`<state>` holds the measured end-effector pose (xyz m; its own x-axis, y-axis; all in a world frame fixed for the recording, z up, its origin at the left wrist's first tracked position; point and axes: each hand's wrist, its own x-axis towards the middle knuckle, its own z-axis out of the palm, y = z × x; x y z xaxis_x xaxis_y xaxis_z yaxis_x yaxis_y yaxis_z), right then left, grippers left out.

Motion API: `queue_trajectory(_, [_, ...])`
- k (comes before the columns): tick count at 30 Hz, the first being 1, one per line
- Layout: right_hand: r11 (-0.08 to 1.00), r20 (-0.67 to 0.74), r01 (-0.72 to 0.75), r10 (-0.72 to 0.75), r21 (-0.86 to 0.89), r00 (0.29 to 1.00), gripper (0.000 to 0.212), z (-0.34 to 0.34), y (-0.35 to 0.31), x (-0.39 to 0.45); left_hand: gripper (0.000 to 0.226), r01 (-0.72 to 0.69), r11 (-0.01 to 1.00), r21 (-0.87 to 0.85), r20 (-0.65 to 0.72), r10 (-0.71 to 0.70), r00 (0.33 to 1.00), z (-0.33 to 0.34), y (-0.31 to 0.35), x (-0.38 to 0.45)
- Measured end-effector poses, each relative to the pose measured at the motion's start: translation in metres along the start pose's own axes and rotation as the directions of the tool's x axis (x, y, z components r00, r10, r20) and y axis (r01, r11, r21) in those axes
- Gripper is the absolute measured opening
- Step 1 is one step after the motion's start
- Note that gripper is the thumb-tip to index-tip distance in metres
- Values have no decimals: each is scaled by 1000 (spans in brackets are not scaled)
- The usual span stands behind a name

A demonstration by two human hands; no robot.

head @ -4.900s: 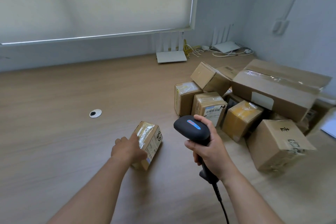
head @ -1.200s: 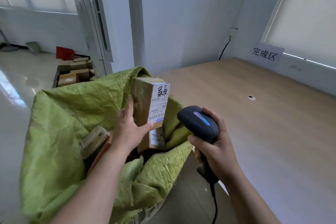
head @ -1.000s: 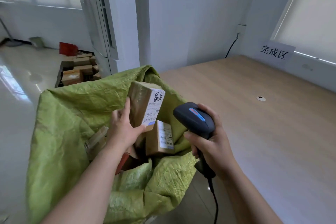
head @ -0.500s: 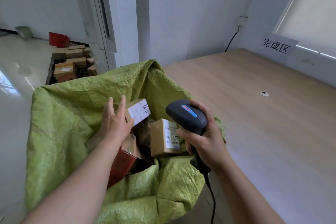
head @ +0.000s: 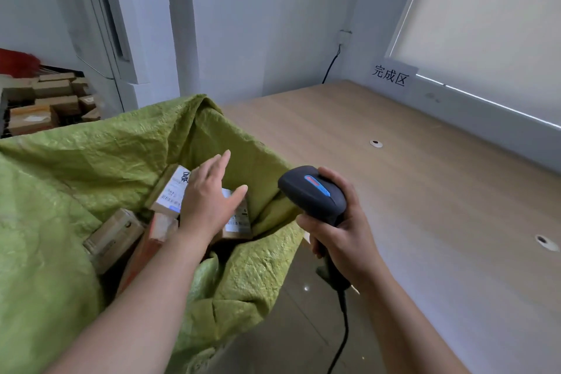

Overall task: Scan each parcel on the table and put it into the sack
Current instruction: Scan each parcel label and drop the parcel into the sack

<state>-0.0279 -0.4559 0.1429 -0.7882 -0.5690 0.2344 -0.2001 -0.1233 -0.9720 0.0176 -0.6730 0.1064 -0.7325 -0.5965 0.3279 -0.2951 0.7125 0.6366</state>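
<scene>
A green woven sack (head: 91, 161) stands open at the table's left end. Several cardboard parcels lie inside it. The small brown parcel with a white label (head: 171, 191) rests on top of the others. My left hand (head: 209, 197) hovers over the sack's mouth with fingers spread, holding nothing. Another labelled parcel (head: 238, 220) lies partly under that hand. My right hand (head: 343, 237) grips the handle of a black barcode scanner (head: 312, 193), held upright beside the sack's right rim.
The wooden table (head: 409, 191) stretches to the right with two round cable holes (head: 375, 143). A paper sign (head: 390, 75) sits on the sill. More cardboard boxes (head: 45, 103) are stacked on the floor at far left. The scanner's cable hangs down toward the floor.
My left hand carried the small parcel from the table into the sack, lowered it, let it go and now lifts away open. The right hand kept the scanner throughout.
</scene>
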Motion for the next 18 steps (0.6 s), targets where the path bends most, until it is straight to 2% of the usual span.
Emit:
queue_trajectory(11, [999,-238,-19,9,-43,971,64,-107,-39,-117,72,-244,967,-69,174,252,952,56,135,-85])
queue_trajectory(18, [997,-394,-33,0,-76,919,69,-184,-58,-221,74,-390,918,-76,261,396,881,99,217,-168])
